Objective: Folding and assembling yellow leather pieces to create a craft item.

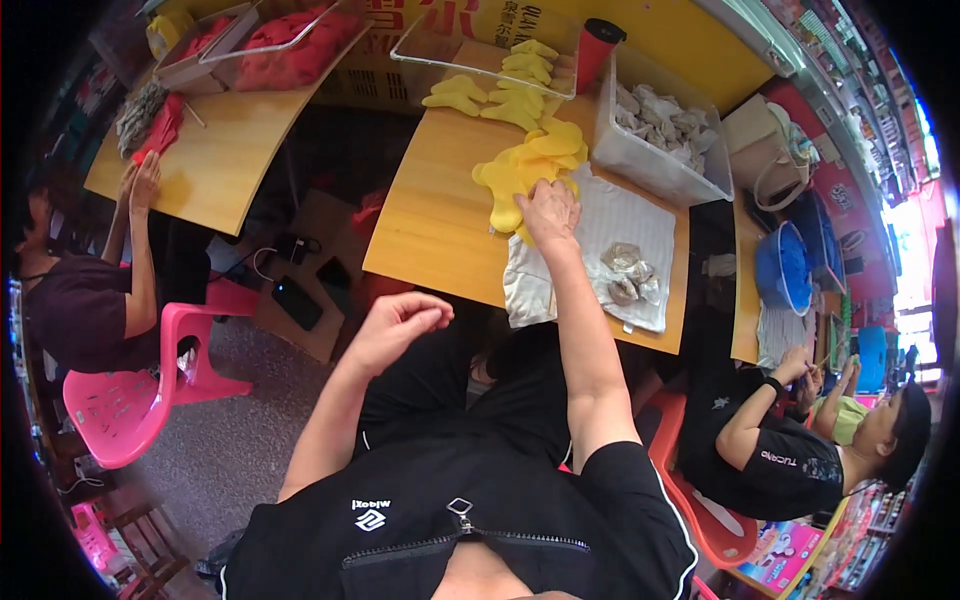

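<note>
My right hand (550, 212) reaches out over the table, its bent fingers on the near part of a heap of yellow flat, round-lobed cloth pieces (530, 160). Its fingertips are partly hidden, but they seem to grip the edge of a piece. Under and beside this hand lies a white ribbed cloth (645, 225), with crumpled pale-brown and whitish clumps (628, 272) on it. My left hand (400, 330) hangs in the air short of the table's front edge, fingers curled against the thumb, and nothing shows in it.
A clear bin (655, 165) of similar clumps stands at the back right, near a red-and-black cup (598, 50). More yellow pieces (515, 95) lie by a clear tray (480, 70). Co-workers sit left (100, 290) and right (770, 430). A pink chair (125, 415) stands left.
</note>
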`<move>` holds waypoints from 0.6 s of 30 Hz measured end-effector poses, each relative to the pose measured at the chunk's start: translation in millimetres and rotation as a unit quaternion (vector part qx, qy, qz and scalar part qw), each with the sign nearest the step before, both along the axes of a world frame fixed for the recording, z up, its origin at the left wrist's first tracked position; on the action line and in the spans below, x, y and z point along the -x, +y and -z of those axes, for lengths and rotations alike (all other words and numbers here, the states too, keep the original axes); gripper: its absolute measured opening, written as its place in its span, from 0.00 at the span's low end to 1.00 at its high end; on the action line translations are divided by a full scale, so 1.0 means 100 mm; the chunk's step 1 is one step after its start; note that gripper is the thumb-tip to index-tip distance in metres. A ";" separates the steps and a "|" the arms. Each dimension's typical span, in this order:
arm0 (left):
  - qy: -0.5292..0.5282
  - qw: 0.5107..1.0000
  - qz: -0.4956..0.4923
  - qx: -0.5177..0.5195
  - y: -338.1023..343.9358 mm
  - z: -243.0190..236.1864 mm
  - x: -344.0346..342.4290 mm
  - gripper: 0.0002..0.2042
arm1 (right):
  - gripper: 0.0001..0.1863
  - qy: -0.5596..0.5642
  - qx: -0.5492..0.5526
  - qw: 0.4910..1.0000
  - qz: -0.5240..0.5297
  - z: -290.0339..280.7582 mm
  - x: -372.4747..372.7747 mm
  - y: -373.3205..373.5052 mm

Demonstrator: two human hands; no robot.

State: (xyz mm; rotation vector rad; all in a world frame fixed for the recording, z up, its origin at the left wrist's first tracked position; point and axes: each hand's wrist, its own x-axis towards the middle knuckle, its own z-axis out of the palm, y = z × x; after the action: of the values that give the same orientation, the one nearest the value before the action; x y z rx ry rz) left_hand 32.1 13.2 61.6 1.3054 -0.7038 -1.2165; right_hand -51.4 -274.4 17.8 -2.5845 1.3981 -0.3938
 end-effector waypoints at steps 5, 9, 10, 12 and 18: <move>-0.030 0.999 0.000 -0.017 0.17 0.16 0.15 0.09 | 0.11 -0.066 0.033 0.997 -0.032 -0.10 0.09 0.16; -0.044 0.994 -0.075 0.066 -0.07 0.18 0.21 0.11 | 0.07 -0.202 -0.010 0.975 -0.092 -0.40 0.25 0.67; -0.039 0.986 -0.130 0.094 -0.17 0.19 0.28 0.12 | 0.06 -0.229 -0.052 0.966 -0.110 -0.50 0.29 0.88; 0.023 0.978 -0.169 0.116 -0.37 0.17 0.39 0.12 | 0.06 -0.221 0.026 0.961 -0.163 -0.62 0.42 1.29; 0.239 0.954 -0.120 0.137 -0.36 0.19 0.46 0.12 | 0.11 -0.334 -0.180 0.908 -0.180 -0.73 0.85 1.75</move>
State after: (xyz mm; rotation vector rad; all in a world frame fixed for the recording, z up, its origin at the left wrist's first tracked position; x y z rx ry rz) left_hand -14.0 -23.3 42.7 0.7950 -0.3353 -1.1297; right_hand -136.3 -99.1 90.4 -2.0401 0.6644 -0.7770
